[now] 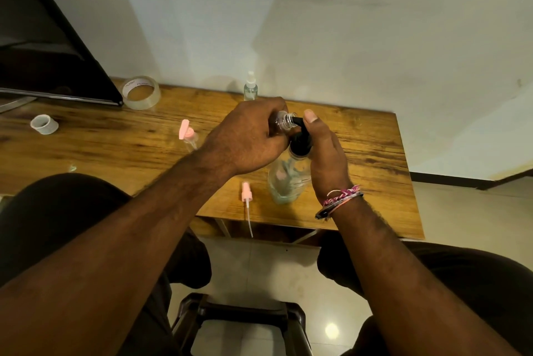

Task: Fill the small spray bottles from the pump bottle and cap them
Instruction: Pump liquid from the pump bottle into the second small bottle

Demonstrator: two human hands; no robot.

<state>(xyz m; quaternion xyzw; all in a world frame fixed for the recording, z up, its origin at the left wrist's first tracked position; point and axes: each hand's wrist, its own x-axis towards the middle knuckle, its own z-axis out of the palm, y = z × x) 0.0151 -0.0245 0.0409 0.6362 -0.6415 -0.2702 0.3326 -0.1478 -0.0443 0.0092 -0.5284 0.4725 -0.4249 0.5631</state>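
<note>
Filling step now. Left hand [248, 136] gripping a small open bottle [284, 120], tipped, with its mouth right at the black spout. Right hand [323, 151] wrapped round the pump head [301, 139], thumb on top. Pump bottle [287, 179] standing on the table [375, 153]. Next, probably: push down slowly, keeping mouth on spout. Pink cap [246, 191] lying near, a capped bottle [250, 87] at the back.

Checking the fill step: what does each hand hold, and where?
Left hand grips the small bottle by its body; right hand holds the pump bottle's black pump head.
</note>
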